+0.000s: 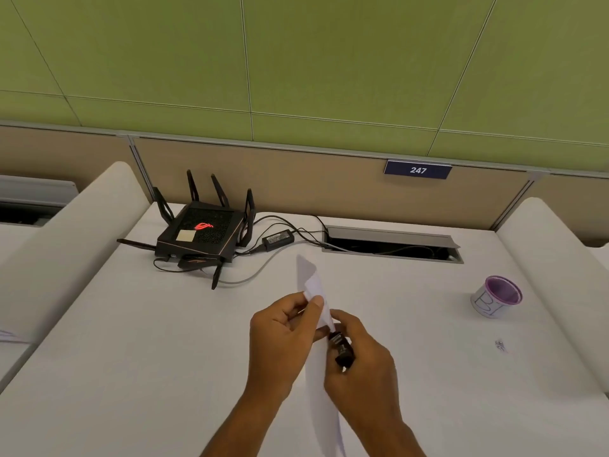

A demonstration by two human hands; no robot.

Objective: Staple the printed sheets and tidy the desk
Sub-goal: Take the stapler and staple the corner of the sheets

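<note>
The green panelled wall (296,61) fills the upper part of the view, and below it runs a tan partition (296,179) carrying one dark blue plate (417,170) with "247" in white. The white desk (131,374) spreads beneath, with one open cable hatch (392,244) set into it near the back. One black router (200,233) sits at the back left with a glowing red emblem on its top, a pale yellow square note stuck beside the emblem, and eight antennas as far as can be counted; its cables trail to one black power brick (278,240) whose label is too small to read. The sheets (321,384) are held above the desk in the near middle, white and seen almost edge-on, so how many there are cannot be told and no print can be read. The left hand (280,341) pinches their upper edge between thumb and curled fingers. The right hand (362,357) curls its fingers round one small black stapler (342,349) set against the right edge of the sheets; the lettering on it is blurred. Well to the right stands one purple mesh cup (497,296) wrapped in white paper with scrawled blue letters that cannot be made out, and nearer lies a small cluster of metal clips (501,345).
</note>
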